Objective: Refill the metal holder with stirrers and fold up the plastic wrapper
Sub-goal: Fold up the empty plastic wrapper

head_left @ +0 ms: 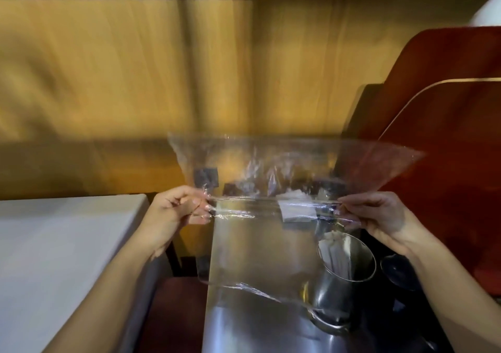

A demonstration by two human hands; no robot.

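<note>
Wrapper: the clear plastic wrapper (271, 168) was stretched in the air between both hands, above the metal counter (244, 325), with a crease running hand to hand, one flap standing up and another hanging down.
Left hand: the left hand (173, 211) was pinched closed on the wrapper's left end at the crease.
Right hand: the right hand (379, 217) was pinched closed on the right end, at the same height.
Holder: the metal holder (341, 276) stood on the counter just below and right of the hanging flap, with pale stirrers (334, 252) upright inside, so the refill looked done and the folding was the step in hand.
Risk, slip: the film looked thin and slick; a light pinch could let one end slide out, and the crease would be lost.
Risk, snag: the hanging flap fell close to the holder's rim; lowering the hands could drag it across the stirrers or nudge the holder.
Risk, glass: a dark glass (398, 271) stood just right of the holder, under the right wrist, and a dropped forearm could knock it.
Hard to make out: the wrapper's edges were blurred, and its lower edge blended with the counter's shine.
Hidden: whether the wrapper was empty could not be told; the white label (295, 209) and dark print patches on it were unreadable.
Cut off: the holder's base was partly behind the film, and the white tabletop (67, 244) ran out of view on the left.
</note>
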